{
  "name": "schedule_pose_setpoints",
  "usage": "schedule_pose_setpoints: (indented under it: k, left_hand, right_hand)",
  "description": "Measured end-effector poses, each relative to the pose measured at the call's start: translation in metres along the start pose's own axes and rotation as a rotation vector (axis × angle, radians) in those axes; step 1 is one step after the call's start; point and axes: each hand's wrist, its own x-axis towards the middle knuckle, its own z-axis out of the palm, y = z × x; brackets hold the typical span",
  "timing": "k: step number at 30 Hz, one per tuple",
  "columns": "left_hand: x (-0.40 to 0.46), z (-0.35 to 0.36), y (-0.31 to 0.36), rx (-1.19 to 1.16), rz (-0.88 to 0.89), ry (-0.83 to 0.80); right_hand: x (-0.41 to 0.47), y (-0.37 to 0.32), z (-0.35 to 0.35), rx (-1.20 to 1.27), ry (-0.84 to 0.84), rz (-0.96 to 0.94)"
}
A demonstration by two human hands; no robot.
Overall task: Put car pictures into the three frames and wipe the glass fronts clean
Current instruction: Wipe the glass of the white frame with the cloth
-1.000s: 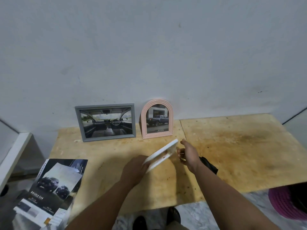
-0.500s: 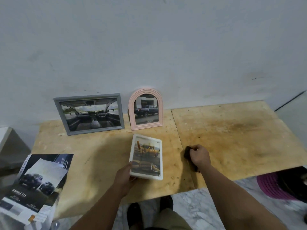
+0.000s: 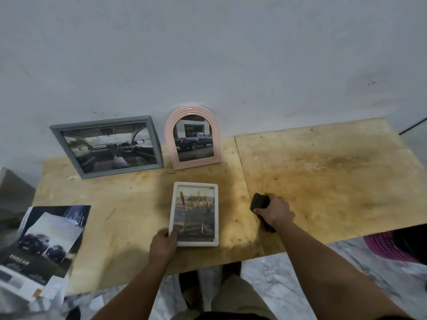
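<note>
Already all three frames are filled: the white frame, before the pink frame and grey frame, is steadied by the left hand while a dark cloth is clenched in the right hand, so wiping appears left.

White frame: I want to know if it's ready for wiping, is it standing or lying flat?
Lying flat, face up on the table; white frame.

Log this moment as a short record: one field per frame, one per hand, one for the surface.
grey frame: leaning on the wall, car interior picture inside
pink arched frame: leaning on the wall, blue pickup picture inside
white frame: face up on the table, yellow vehicle picture inside
left hand: gripping the white frame's near left corner
right hand: closed on a dark cloth, right of the white frame
table: bare stained plywood
</note>
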Motion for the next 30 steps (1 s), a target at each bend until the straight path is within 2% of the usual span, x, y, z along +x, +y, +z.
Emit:
schedule_pose_setpoints:
  k: [4,10,14,16,19,21,25,30]
  left_hand:
    - [-0.006,-0.001,0.006,0.078,0.054,0.016]
    - [-0.006,-0.003,0.004,0.147,0.113,0.021]
    - [-0.005,-0.005,0.000,0.152,0.119,-0.012]
    - [-0.007,-0.006,-0.001,0.148,0.131,-0.026]
    - [-0.008,-0.008,-0.004,0.179,0.149,-0.054]
    - [-0.009,-0.010,-0.006,0.210,0.162,-0.062]
    - [-0.013,-0.014,-0.009,0.256,0.218,-0.075]
    - [-0.014,-0.017,-0.015,0.302,0.270,-0.069]
  right_hand:
    - [-0.004,-0.002,-0.003,0.051,-0.010,-0.021]
    - [0.010,0.019,0.000,0.170,-0.139,-0.006]
    - [-0.007,0.017,-0.007,0.420,-0.168,-0.001]
    - [-0.018,0.016,-0.010,0.633,-0.177,0.008]
    - [-0.033,0.008,-0.015,1.023,-0.320,0.125]
    - [-0.041,0.000,-0.014,1.195,-0.460,0.222]
    - [-0.057,-0.021,-0.005,1.357,-0.677,0.280]
    - [-0.070,-0.060,0.023,1.411,-0.704,0.311]
